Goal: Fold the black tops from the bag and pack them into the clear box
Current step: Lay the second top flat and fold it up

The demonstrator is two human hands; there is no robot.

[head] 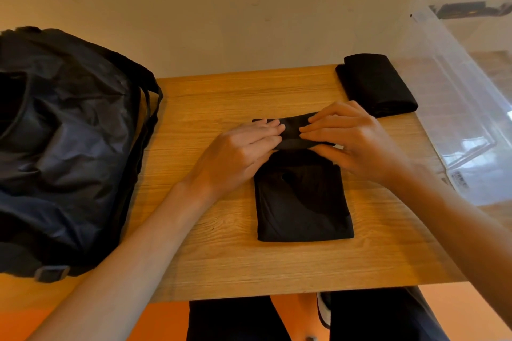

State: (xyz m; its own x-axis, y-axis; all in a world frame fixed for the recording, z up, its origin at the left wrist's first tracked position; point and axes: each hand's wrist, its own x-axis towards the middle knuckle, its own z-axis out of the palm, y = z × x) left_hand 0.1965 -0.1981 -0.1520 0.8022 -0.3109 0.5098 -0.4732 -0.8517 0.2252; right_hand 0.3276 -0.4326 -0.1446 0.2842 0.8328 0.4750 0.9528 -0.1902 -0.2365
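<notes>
Likely a home room: small wooden table [221, 257] against a plain cream wall [221, 8].

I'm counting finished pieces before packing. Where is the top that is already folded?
In the head view the folded top lies on the table at its far right corner, beside the clear box and just beyond the right hand.

Wooden table [221, 97]; cream wall [221, 8]

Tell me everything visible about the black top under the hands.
The black top is plain, soft-looking dark fabric, folded into a narrow rectangle lying flat on the wooden table. Its far end is rolled up; the left hand and right hand pinch that roll from either side. Only table and hands touch it.
</notes>
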